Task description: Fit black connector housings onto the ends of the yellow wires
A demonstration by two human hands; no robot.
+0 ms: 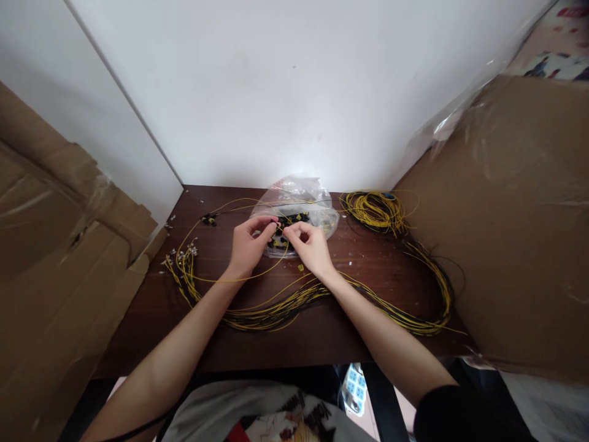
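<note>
Yellow wire (257, 277) between right fingers (294, 234)

Here's the plastic bag (294, 190) toward the back of the table (294, 350), wall (276, 92) behind; wire coil (375, 212) to its right, wire bundle (271, 316) sweeping across in front, cardboard (59, 258) standing left and right.

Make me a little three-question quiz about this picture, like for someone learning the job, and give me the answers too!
1. True or false: the coil is to the right of the bag.
2. Pick one. Which of these is nearest to the left hand and right hand?
A) coil
B) bag
C) cardboard
3. Fill the gap: the long bundle of wires is black and ____.

Key: 1. True. 2. B. 3. Yellow.
</note>
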